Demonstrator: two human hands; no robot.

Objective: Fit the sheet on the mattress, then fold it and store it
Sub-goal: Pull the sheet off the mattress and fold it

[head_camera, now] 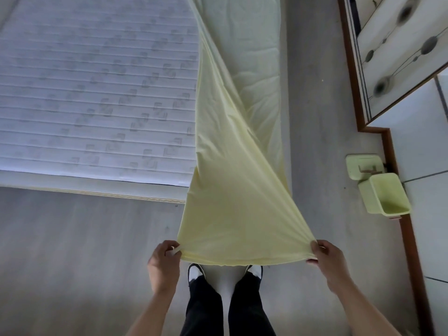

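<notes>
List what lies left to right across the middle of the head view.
Mattress → sheet → floor strip → bin → wardrobe

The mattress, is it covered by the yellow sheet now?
No, the mattress top lies bare, while the yellow sheet is stretched beside it between the left hand and right hand.

A single head-worn camera (wide-angle, edges curving) looks steeply down and forward from standing height, close over the hands, taking in floor (84, 238), feet and the mattress (97, 93) beyond.
</notes>
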